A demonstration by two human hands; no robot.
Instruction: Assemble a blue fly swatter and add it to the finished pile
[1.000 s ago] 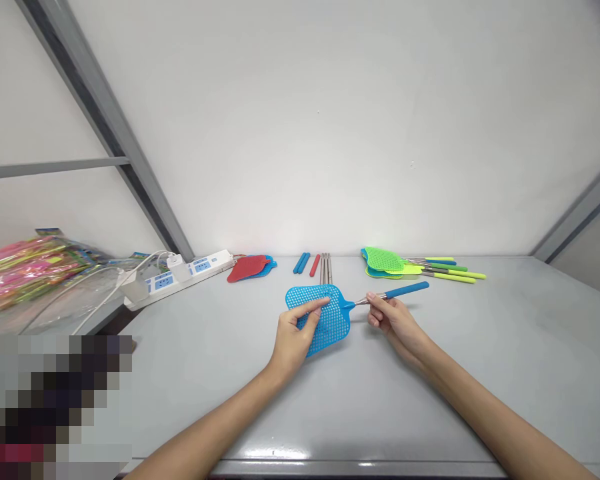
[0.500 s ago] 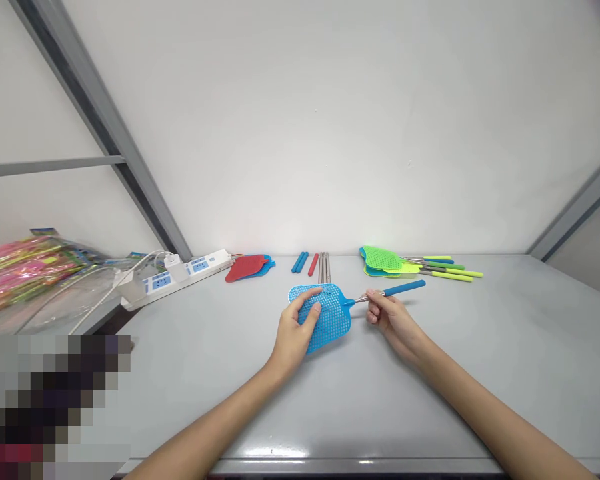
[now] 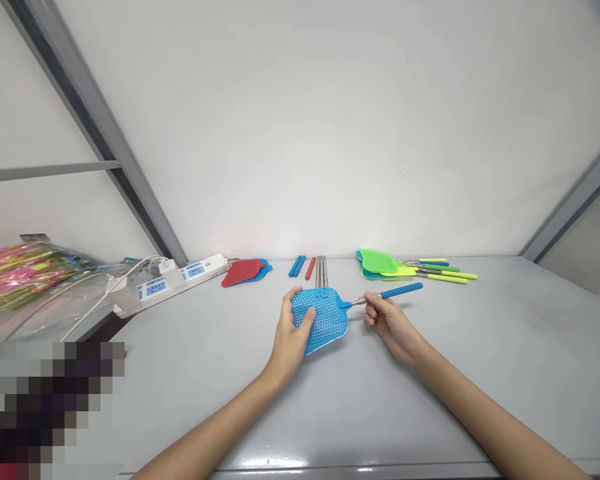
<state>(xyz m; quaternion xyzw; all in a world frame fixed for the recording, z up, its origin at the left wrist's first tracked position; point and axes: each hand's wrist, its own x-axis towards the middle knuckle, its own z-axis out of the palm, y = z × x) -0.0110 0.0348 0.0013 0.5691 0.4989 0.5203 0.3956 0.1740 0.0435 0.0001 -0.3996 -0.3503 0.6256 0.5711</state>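
Observation:
A blue fly swatter (image 3: 327, 321) is held above the grey table, its mesh head to the left and its blue grip (image 3: 403, 291) to the right. My left hand (image 3: 293, 333) clasps the left side of the head, thumb on the near face and fingers partly hidden behind. My right hand (image 3: 387, 323) pinches the thin metal rod between head and grip. Just beyond the head lie several bare metal rods (image 3: 321, 270), a red grip (image 3: 311, 269) and two blue grips (image 3: 297, 266).
Finished-looking swatters in green, yellow and blue (image 3: 380, 262) are piled at the back right. Loose red (image 3: 243, 272) and blue swatter heads lie back left, beside a white power strip (image 3: 180, 283) with cables. Plastic-bagged colourful goods (image 3: 25, 270) sit at far left.
My left fingers have shifted from the front of the mesh to its left edge and behind it. My right hand keeps its pinch on the rod. The view has moved slightly.

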